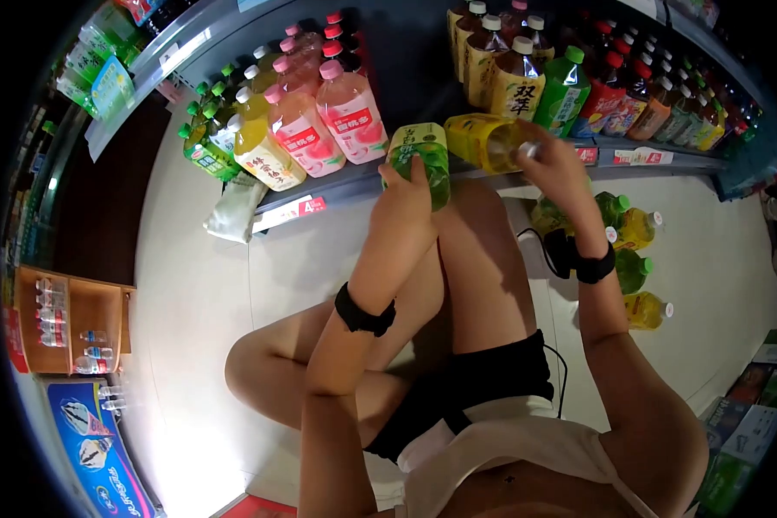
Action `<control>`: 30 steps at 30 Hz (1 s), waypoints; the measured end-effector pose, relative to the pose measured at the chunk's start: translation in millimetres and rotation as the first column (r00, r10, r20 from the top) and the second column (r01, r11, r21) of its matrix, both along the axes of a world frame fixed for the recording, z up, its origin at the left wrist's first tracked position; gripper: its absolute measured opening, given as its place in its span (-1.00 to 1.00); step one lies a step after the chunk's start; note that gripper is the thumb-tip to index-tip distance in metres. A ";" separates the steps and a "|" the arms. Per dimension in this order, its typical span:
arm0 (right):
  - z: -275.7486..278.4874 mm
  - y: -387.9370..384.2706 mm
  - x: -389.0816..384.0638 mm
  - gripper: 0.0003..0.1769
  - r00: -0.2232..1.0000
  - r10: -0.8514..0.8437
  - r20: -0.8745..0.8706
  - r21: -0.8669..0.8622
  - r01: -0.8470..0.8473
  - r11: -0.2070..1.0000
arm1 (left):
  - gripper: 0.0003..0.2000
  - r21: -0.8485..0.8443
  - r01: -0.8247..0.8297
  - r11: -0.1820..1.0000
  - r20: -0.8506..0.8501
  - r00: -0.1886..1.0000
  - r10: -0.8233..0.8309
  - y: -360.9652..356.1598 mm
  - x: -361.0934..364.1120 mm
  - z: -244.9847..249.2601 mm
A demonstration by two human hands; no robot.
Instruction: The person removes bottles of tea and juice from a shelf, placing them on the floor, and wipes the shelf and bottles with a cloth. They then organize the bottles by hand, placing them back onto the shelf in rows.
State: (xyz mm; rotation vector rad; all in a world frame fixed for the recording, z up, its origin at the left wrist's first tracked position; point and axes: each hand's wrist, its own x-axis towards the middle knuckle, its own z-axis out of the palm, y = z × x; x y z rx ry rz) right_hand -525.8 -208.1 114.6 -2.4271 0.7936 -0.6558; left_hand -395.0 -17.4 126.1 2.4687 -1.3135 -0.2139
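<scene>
My left hand (402,203) is closed around a green drink bottle (437,173), tilted over the front edge of the lower shelf. My right hand (554,166) grips a yellow drink bottle (475,140) at its cap end. That bottle lies nearly sideways, its base toward the shelf's middle. Left of the green bottle stand pink peach drink bottles (350,121). Behind the yellow one are tall yellow-labelled bottles (516,85) and an upright green-capped bottle (565,91).
Several green and yellow bottles (634,272) stand on the tiled floor by my right forearm. Small red and dark bottles (634,91) fill the shelf's right part. A white cloth or bag (236,210) hangs at its left end. A wooden rack (69,319) is at far left.
</scene>
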 end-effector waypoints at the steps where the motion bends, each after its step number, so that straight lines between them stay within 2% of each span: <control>1: 11.2 3.7 1.6 -0.52 0.998 -0.039 0.056 -0.003 0.039 0.999 | -0.29 -0.008 -0.010 1.000 -0.026 1.000 0.010 1.2 -0.1 5.3; 4: 5.4 -15.7 18.4 -0.55 0.979 -0.097 0.181 0.002 0.098 0.995 | -0.32 -0.114 -0.020 0.993 -0.055 0.998 0.014 -1.3 8.7 3.1; 5: -4.5 -24.4 28.8 -0.56 0.950 -0.084 0.301 -0.061 0.107 0.992 | -0.33 -0.164 -0.023 0.986 -0.056 0.998 0.014 -3.9 14.8 1.1; 8: -6.7 -29.0 52.1 -0.54 0.949 -0.132 0.285 -0.139 0.177 0.974 | -0.43 -0.353 0.121 0.928 0.063 0.992 -0.105 -13.7 31.6 -15.4; 9: -5.7 -25.4 56.1 -0.53 0.948 -0.139 0.286 -0.215 0.205 0.955 | -0.52 -0.396 0.125 0.910 0.085 0.991 -0.099 -18.8 31.3 -14.9; 10: -5.1 -23.2 60.0 -0.54 0.944 -0.141 0.299 -0.312 0.236 0.920 | -0.53 -0.436 0.115 0.892 0.100 0.992 -0.079 -23.2 28.9 -15.4; 14: -8.3 -21.5 72.0 -0.57 0.912 -0.234 0.337 -0.377 0.359 0.854 | -0.56 -0.577 0.117 0.808 0.168 0.985 -0.022 -37.9 20.5 -20.3; 17: -11.0 -29.5 77.5 -0.51 0.904 -0.244 0.351 -0.409 0.383 0.828 | -0.56 -0.661 0.180 0.728 0.267 0.964 0.005 -50.3 25.7 -31.8; 20: -6.1 -35.2 85.2 -0.47 0.918 -0.234 0.320 -0.364 0.348 0.864 | -0.54 -0.677 0.161 0.718 0.325 0.941 0.096 -64.3 36.6 -33.3; 21: -7.2 -40.2 89.8 -0.45 0.907 -0.190 0.376 -0.359 0.332 0.873 | -0.53 -0.677 0.131 0.724 0.315 0.941 0.124 -68.8 42.0 -33.0; 24: -11.4 -52.6 97.7 -0.46 0.906 -0.144 0.399 -0.320 0.284 0.904 | -0.47 -0.676 0.037 0.736 0.281 0.936 0.211 -83.4 58.2 -33.5; 25: -7.2 -47.9 94.4 -0.46 0.902 -0.143 0.407 -0.286 0.275 0.918 | -0.46 -0.629 -0.037 0.777 0.288 0.917 0.276 -85.6 57.6 -27.0; 26: -8.0 -49.4 95.5 -0.48 0.917 -0.162 0.364 -0.291 0.277 0.916 | -0.47 -0.674 -0.012 0.739 0.278 0.922 0.270 -89.4 62.7 -28.0; 28: -8.2 -48.8 90.8 -0.47 0.867 -0.070 0.493 -0.436 0.315 0.843 | -0.48 -0.650 0.009 0.760 0.314 0.914 0.257 -94.3 75.7 -34.6; 30: -33.3 -63.0 105.9 -0.43 0.779 0.047 0.625 -0.276 0.164 0.947 | -0.50 -0.595 0.019 0.804 0.368 0.895 0.252 -95.7 83.3 -41.4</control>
